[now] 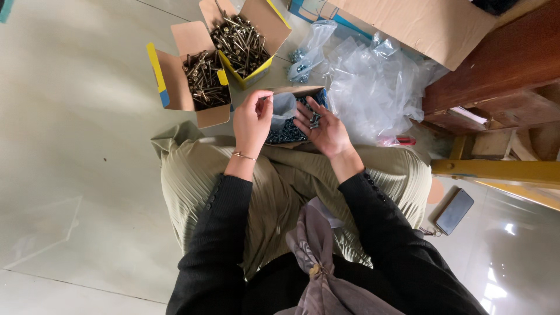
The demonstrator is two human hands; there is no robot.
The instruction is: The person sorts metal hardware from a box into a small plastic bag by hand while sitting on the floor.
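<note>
1. Head view, looking straight down: I see a person sitting on a pale floor, with a pleated olive skirt spread over the lap and black sleeves reaching forward.
2. My read of the left hand: its fingers are curled together, with fingertips pinching something small at the top (too small for me to tell what). A thin bracelet sits on that wrist.
3. The right hand lies palm up with the fingers spread, and a few dark screws rest loose on the palm.
4. Both hands hover over an open cardboard box just past the knees, filled with small dark screws and a bit of clear plastic liner.
5. Further out on the floor stand two more open boxes with yellow and blue sides, the nearer one and the farther one, both full of longer brassy screws.
6. To the right of them lies a heap of clear plastic bags, one small bag holding some metal pieces.
7. A dark phone lies on the floor at the right, beside wooden furniture with a yellow beam.
</note>
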